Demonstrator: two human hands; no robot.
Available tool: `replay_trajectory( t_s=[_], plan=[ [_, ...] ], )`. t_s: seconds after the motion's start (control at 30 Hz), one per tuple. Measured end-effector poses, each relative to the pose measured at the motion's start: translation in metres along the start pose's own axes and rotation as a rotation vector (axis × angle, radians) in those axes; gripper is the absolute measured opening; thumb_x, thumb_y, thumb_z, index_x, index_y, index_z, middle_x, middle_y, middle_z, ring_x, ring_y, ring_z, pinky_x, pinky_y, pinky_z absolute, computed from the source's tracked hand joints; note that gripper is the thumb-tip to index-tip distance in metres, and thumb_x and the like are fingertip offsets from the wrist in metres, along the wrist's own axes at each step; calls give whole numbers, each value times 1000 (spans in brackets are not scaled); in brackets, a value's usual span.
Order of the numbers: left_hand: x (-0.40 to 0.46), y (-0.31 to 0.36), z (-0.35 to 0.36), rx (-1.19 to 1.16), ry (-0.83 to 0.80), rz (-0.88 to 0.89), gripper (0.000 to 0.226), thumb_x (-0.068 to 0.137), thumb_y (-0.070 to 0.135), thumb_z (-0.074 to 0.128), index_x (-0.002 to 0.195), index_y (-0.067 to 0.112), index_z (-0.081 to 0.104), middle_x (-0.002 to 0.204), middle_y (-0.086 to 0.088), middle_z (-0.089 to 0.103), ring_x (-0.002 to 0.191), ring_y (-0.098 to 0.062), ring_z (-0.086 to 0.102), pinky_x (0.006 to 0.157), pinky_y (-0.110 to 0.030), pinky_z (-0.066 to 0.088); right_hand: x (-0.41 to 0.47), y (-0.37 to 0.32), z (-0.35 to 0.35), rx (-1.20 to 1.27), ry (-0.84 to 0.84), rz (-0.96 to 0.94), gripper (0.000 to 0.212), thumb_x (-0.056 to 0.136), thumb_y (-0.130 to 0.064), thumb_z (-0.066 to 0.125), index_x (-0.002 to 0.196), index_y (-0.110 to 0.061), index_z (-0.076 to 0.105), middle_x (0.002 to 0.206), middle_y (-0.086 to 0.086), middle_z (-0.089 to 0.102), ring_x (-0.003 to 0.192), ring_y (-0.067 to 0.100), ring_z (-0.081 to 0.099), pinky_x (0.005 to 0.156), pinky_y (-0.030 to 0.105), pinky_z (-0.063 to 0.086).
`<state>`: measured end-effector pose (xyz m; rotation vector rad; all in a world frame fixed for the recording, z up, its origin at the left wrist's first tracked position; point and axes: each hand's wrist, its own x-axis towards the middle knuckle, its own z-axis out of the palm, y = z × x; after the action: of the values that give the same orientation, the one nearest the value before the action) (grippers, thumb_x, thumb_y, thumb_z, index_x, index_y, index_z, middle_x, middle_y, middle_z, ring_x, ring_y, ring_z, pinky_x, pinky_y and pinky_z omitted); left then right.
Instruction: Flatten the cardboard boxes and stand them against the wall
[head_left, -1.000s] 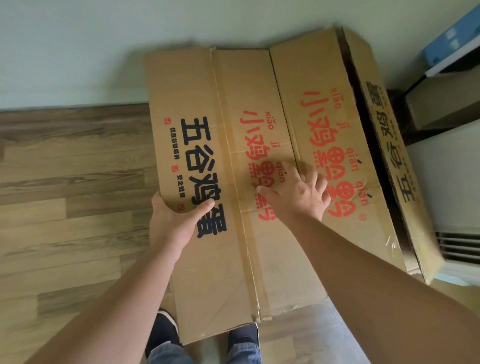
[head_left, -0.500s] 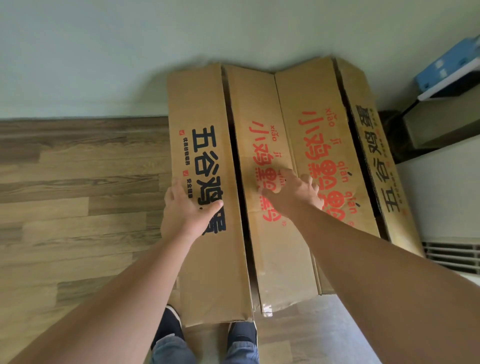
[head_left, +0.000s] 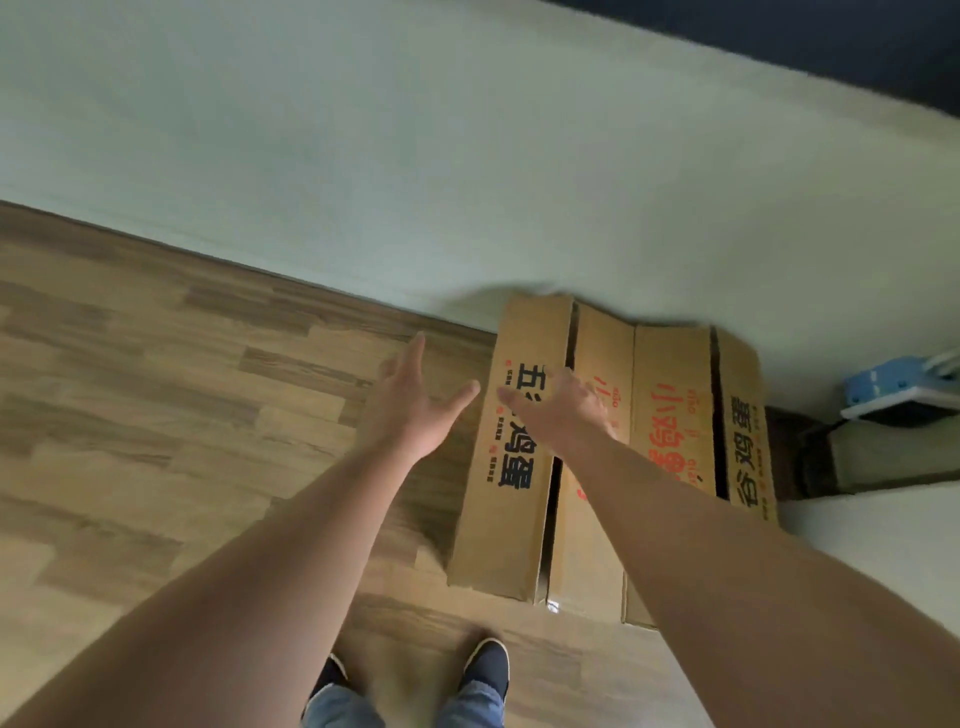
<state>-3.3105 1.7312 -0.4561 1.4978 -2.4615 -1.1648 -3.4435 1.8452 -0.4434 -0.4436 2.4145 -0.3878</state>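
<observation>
From the head view, one flattened cardboard box (head_left: 613, 457) is leaning against the wall (head_left: 415, 156). The left hand (head_left: 410, 410) is hovering beside it, fingers spread, holding nothing. The right hand (head_left: 561, 415) is lying over its panels, fingers straight, gripping nothing. Two shoes (head_left: 483, 670) are showing below.

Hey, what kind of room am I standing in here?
Probably a room in a home or small office, though that is a guess. It has a wood-look plank floor, a plain pale green wall, and a flattened brown cardboard box with red and black print leaning against that wall.
</observation>
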Motion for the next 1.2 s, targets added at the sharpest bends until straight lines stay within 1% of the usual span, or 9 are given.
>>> replay_trajectory(
  t_s=[0.23, 0.33, 0.43, 0.53, 0.67, 0.9, 0.97, 1.07, 1.2],
  plan=[
    [-59, -69, -193, -104, 221, -111, 101, 82, 73, 65, 163, 33, 22, 166, -6, 31, 143, -36, 47, 105, -52, 51, -123, -187, 10, 37, -18, -303, 91, 83, -80, 58, 156, -31, 36, 151, 8, 49, 131, 34, 54, 100, 49, 52],
    [-91, -115, -275, -239, 348, -157, 112, 68, 82, 62, 161, 27, 33, 160, -11, 40, 142, -36, 46, 108, -50, 48, -180, -264, 26, 50, -12, -432, 86, 85, -77, 58, 155, -31, 37, 150, 6, 50, 129, 31, 56, 92, 40, 51],
    [-144, -181, -374, -249, 471, -204, 91, 87, 68, 63, 160, 22, 34, 159, -10, 42, 140, -35, 48, 109, -47, 45, -257, -349, 66, 67, -46, -570, 83, 87, -71, 61, 156, -29, 38, 151, 5, 49, 126, 26, 57, 86, 36, 46],
    [-207, -255, -468, -203, 596, -278, 82, 95, 66, 54, 160, 23, 32, 160, -10, 42, 138, -34, 50, 107, -44, 44, -343, -429, 114, 76, -85, -701, 82, 87, -71, 62, 153, -28, 43, 145, 5, 56, 119, 24, 60, 95, 39, 51],
    [-283, -340, -569, -215, 739, -365, 83, 96, 71, 47, 160, 20, 34, 161, -11, 43, 142, -33, 46, 111, -43, 41, -443, -519, 176, 72, -153, -880, 79, 91, -68, 62, 154, -23, 44, 151, 5, 53, 134, 29, 54, 107, 44, 47],
    [-386, -460, -697, -242, 972, -501, 81, 95, 74, 41, 155, 20, 41, 152, -8, 54, 134, -29, 55, 105, -44, 48, -582, -649, 285, 10, -319, -1118, 75, 94, -65, 58, 154, -22, 44, 156, 3, 49, 140, 29, 49, 110, 43, 43],
    [-405, -495, -729, -245, 1022, -549, 79, 96, 74, 41, 153, 20, 43, 145, -9, 59, 127, -30, 59, 101, -46, 51, -613, -687, 317, 4, -347, -1170, 74, 95, -64, 58, 154, -22, 44, 153, 1, 52, 133, 26, 53, 99, 39, 45],
    [-426, -555, -782, -265, 1083, -613, 72, 100, 66, 44, 152, 17, 45, 147, -11, 58, 129, -31, 58, 99, -40, 49, -656, -752, 376, 4, -409, -1230, 64, 95, -64, 57, 144, -24, 52, 133, -8, 60, 106, 18, 58, 82, 35, 47],
    [-441, -622, -845, -255, 1112, -713, 72, 100, 67, 42, 154, 20, 43, 144, -11, 60, 126, -31, 59, 85, -35, 48, -698, -831, 439, -24, -495, -1239, 70, 95, -67, 54, 152, -27, 45, 140, 2, 58, 120, 27, 59, 89, 39, 48]
  ],
)
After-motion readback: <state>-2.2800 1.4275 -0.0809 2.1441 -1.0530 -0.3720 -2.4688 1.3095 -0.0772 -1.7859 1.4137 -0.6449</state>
